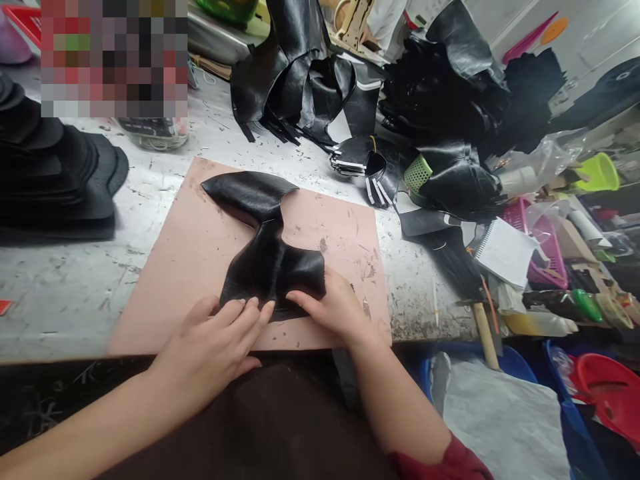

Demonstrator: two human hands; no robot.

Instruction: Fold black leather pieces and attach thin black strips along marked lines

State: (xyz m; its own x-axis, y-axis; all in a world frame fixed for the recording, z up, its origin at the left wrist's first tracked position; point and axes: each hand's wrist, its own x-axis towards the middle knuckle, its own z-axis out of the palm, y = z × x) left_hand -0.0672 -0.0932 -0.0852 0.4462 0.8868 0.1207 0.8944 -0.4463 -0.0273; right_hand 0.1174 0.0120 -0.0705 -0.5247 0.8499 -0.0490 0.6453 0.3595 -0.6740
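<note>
A black leather piece (270, 260), shaped like a shoe or boot upper, lies on the pink board (165, 267) before me. Its pointed end reaches to the far left, and its broad end is towards me. My left hand (215, 340) rests on the near edge, fingers stretched out with their tips on the leather, thumb lower down and off it. My right hand (333, 310) grips the near right corner, thumb on top and fingers hidden beneath. Along the near edge a dark strip shows under the folded leather.
Stacked black pieces (55, 173) stand at the left. More black leather parts (305, 87) are heaped along the back, near a bundle with white tabs (370, 167) and a green perforated cup (417, 173). A notepad (505, 250) and a wooden-handled tool (485, 333) lie right.
</note>
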